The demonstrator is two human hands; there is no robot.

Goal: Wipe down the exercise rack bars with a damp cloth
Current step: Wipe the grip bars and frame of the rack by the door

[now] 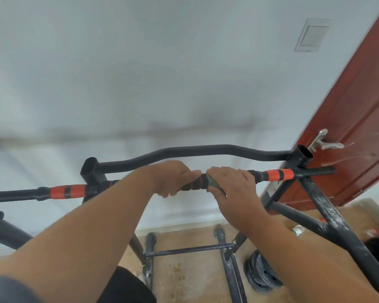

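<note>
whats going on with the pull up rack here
A person is cleaning the rack. Both hands are on the straight front bar, the one with orange grip bands. The left hand grips the bar near its middle, and the right hand holds a green cloth wrapped against the bar just beside it. The curved rear bar is untouched. Weight plates lie on the floor below.

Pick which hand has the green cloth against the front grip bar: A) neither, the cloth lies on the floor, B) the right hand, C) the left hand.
B: the green cloth shows under the right hand, wrapped on the front grip bar, while the left hand grips bare bar.
</note>
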